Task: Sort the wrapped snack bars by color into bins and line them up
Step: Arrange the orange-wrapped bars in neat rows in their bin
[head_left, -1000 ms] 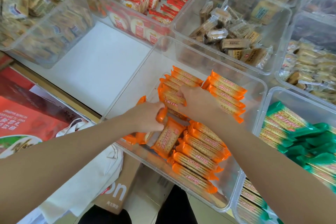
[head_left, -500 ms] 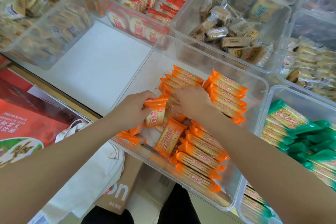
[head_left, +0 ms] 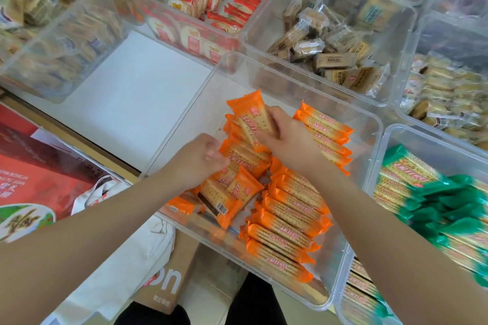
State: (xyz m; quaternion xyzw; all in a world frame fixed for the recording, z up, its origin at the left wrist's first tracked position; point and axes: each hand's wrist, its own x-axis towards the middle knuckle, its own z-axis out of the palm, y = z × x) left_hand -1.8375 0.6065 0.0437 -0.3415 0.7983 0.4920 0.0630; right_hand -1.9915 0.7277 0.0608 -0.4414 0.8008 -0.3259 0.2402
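A clear bin (head_left: pixel 375 124) in front of me holds orange-wrapped snack bars. One row of orange bars (head_left: pixel 287 221) lies lined up along its near right side, another short row (head_left: pixel 327 134) at the far right. My right hand (head_left: pixel 287 140) grips one orange bar (head_left: pixel 250 119), tilted up above a stack at the bin's middle. My left hand (head_left: pixel 198 161) is closed at the left edge of that stack (head_left: pixel 245 158), fingers against the wrappers. Loose orange bars (head_left: pixel 229 192) lie below it. Green-wrapped bars (head_left: pixel 422 192) fill the bin to the right.
Other clear bins stand behind: red-wrapped snacks (head_left: pixel 211 0), brown-wrapped ones (head_left: pixel 330 47), pale ones at far left (head_left: pixel 39 8) and far right (head_left: pixel 449 92). A bare white shelf patch (head_left: pixel 132 92) lies left of the orange bin. A red box (head_left: pixel 31 179) and a cardboard box (head_left: pixel 169 280) sit below.
The orange bar my left hand was holding is now in my right hand, lifted above the middle stack. My left hand moved right against the stack.
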